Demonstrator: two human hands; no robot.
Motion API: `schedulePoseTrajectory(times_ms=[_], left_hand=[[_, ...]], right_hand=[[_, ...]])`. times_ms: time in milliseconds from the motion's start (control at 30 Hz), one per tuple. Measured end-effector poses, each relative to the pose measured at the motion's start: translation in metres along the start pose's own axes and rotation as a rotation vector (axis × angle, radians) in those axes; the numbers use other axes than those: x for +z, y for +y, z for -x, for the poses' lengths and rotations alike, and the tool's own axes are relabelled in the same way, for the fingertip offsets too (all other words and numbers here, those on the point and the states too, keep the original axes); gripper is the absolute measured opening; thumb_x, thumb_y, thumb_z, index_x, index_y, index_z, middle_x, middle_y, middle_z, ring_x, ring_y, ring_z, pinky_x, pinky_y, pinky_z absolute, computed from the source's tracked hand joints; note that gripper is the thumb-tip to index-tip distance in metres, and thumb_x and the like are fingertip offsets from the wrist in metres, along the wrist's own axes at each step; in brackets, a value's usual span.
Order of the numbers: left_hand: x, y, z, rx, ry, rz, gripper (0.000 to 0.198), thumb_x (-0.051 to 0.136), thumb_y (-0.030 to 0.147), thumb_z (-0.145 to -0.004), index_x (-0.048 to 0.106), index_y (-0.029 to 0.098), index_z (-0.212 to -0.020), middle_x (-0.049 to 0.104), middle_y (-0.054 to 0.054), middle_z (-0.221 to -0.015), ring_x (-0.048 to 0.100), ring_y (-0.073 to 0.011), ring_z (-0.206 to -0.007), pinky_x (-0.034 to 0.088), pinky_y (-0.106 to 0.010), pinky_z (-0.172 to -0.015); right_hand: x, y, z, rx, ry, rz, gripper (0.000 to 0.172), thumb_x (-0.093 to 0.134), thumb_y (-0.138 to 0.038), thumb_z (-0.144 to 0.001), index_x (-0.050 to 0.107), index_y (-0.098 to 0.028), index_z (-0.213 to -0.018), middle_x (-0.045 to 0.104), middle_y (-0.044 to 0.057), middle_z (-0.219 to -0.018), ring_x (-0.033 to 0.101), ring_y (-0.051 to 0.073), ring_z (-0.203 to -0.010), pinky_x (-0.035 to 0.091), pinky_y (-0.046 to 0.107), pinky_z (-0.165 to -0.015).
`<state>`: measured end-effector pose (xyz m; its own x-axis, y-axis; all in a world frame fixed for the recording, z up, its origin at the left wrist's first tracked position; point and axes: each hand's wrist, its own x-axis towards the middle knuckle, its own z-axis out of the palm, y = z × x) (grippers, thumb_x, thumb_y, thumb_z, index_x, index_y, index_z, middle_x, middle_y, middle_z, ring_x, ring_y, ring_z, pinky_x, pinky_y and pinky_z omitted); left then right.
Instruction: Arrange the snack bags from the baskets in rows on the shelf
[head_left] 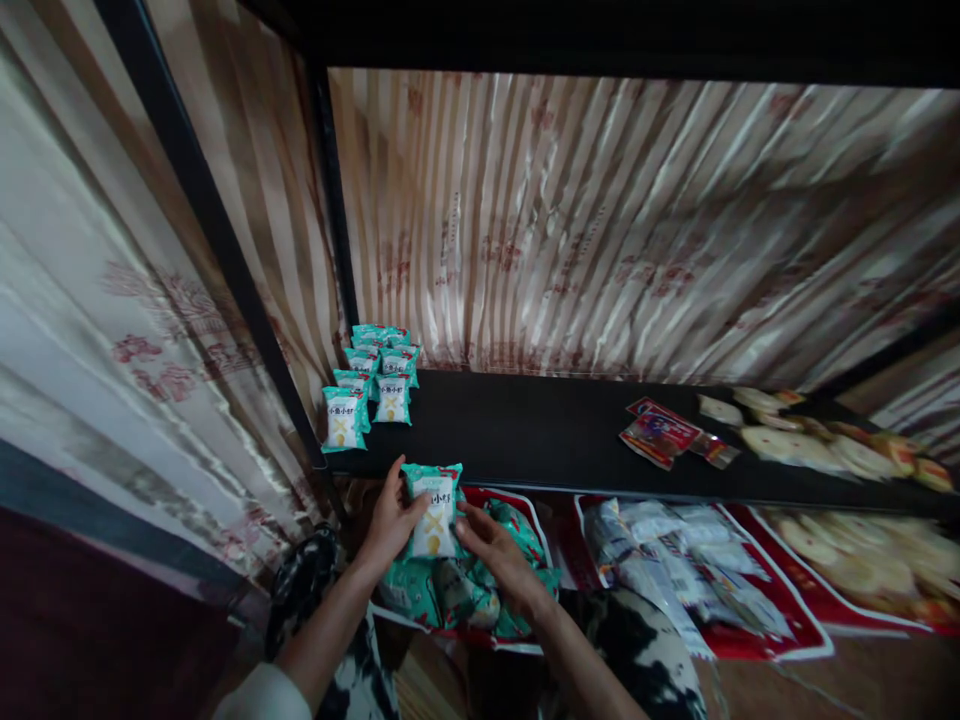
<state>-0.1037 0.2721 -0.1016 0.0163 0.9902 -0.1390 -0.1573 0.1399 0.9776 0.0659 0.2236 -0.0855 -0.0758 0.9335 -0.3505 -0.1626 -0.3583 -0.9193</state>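
Snack packet [433, 512], teal with a white panel, grasped by both hands. The left hand [390, 520] clasps its left edge, thumb across the face. The fingers of the right hand [495, 550] pinch the right edge. It hangs over a red-rimmed bin [541, 560] heaped with like packets, just short of the front edge of a black shelf [525, 430].

Its printed face is turned up toward the camera. The long axis runs away from the person, top seam toward the shelf, tilted slightly left.

By judgement, the step in hand is a carry between bin and shelf. Placing it would call for a lift over the shelf edge and a short reach left to the rows of teal packets [371, 385] standing at the shelf's left end, well apart from the red packets [660, 432] and pale biscuits [795, 440] further right.

A striped curtain [600, 220] backs the shelf.
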Motion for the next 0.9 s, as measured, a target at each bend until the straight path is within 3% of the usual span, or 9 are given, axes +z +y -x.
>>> schedulePoseTrajectory(times_ms=[100,267,400,533,700,900], left_hand=[[0.001,-0.003,-0.011,0.044,-0.01,-0.062,0.08,0.072,0.03,-0.069,0.032,0.019,-0.138,0.063,-0.012,-0.117,0.062,-0.0211,-0.105,0.048,-0.036,-0.092],[0.0,0.0,-0.037,0.165,0.052,-0.173,0.071,0.065,0.031,-0.075,0.034,0.016,-0.136,0.059,-0.015,-0.123,0.06,-0.0218,-0.108,0.049,-0.037,-0.092],[-0.009,-0.003,-0.053,0.432,0.211,-0.424,0.049,0.051,0.03,-0.084,0.042,0.016,-0.13,0.053,-0.016,-0.127,0.058,-0.0214,-0.11,0.052,-0.037,-0.087],[-0.02,-0.017,-0.061,0.666,0.308,-0.705,0.037,0.043,0.025,-0.089,0.049,0.018,-0.125,0.051,-0.014,-0.129,0.05,-0.0229,-0.12,0.046,-0.042,-0.097],[-0.021,-0.026,-0.073,0.679,0.404,-0.834,0.034,0.038,0.022,-0.091,0.052,0.016,-0.121,0.054,-0.013,-0.125,0.048,-0.0226,-0.119,0.043,-0.043,-0.1],[-0.017,-0.021,-0.082,0.571,0.389,-0.831,0.036,0.037,0.022,-0.09,0.055,0.014,-0.12,0.051,-0.014,-0.13,0.047,-0.0252,-0.12,0.042,-0.045,-0.1]], right_hand=[[0.007,-0.009,-0.011,-0.102,-0.046,0.114,0.054,0.077,-0.05,-0.059,0.066,-0.021,-0.104,0.07,0.007,-0.106,0.063,0.028,-0.101,0.047,0.041,-0.091],[0.016,-0.01,-0.05,-0.245,0.022,0.172,0.046,0.073,-0.046,-0.064,0.065,-0.02,-0.102,0.071,0.008,-0.101,0.065,0.029,-0.096,0.05,0.043,-0.087],[0.027,-0.008,-0.095,-0.356,0.094,0.133,0.04,0.071,-0.041,-0.068,0.063,-0.021,-0.102,0.07,0.008,-0.104,0.065,0.027,-0.097,0.05,0.042,-0.088],[0.041,-0.005,-0.139,-0.417,0.192,0.19,0.042,0.068,-0.039,-0.07,0.061,-0.02,-0.106,0.07,0.007,-0.104,0.065,0.026,-0.097,0.05,0.042,-0.089],[0.058,0.002,-0.176,-0.444,0.245,0.29,0.044,0.064,-0.042,-0.072,0.06,-0.02,-0.11,0.07,0.007,-0.105,0.065,0.025,-0.095,0.051,0.04,-0.087],[0.07,0.005,-0.197,-0.455,0.262,0.372,0.046,0.062,-0.045,-0.074,0.06,-0.021,-0.113,0.07,0.006,-0.107,0.063,0.025,-0.099,0.049,0.039,-0.089]])
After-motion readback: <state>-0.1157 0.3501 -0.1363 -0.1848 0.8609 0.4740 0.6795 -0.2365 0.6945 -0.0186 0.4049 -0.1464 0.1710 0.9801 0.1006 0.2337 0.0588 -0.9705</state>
